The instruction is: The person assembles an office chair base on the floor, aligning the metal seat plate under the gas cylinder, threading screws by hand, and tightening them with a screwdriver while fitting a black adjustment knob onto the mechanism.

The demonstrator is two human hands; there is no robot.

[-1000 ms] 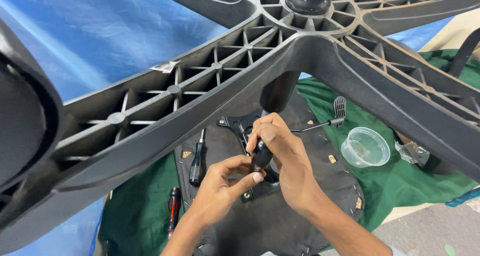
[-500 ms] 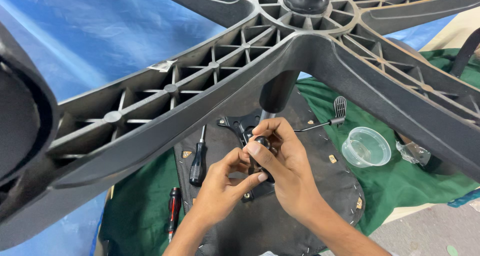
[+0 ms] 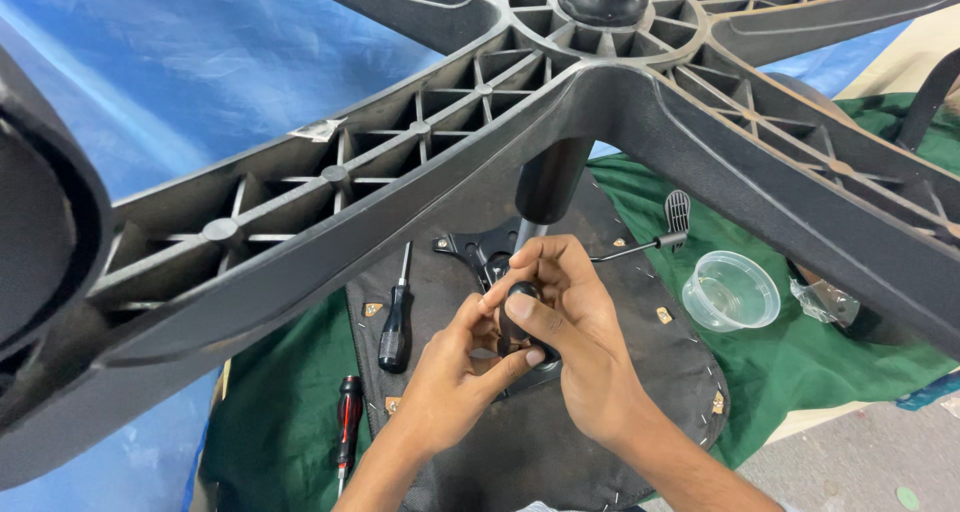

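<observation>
Knob [image 3: 520, 317], black, is pinched between both hands under the upturned chair's star base [image 3: 420, 162], beside the gas cylinder [image 3: 550, 187]. Left hand [image 3: 455, 367] is curled shut on it from below; right hand [image 3: 575, 342] wrapped over top, prob. for twisting grip. Screwdriver [image 3: 395, 317] & clear tub [image 3: 730, 292] are laid w/in reach on green cloth [image 3: 860, 362].

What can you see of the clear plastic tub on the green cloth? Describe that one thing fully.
The clear plastic tub is a small, round, shallow container of thin see-through plastic with a rolled rim and no lid. It stands upright, mouth up, on the green cloth, right of the black upturned chair seat and below one arm of the chair's star base. It looks empty, though small contents would be hard to make out. Neither hand touches it; a black lever lies nearby, apart from it.
</observation>
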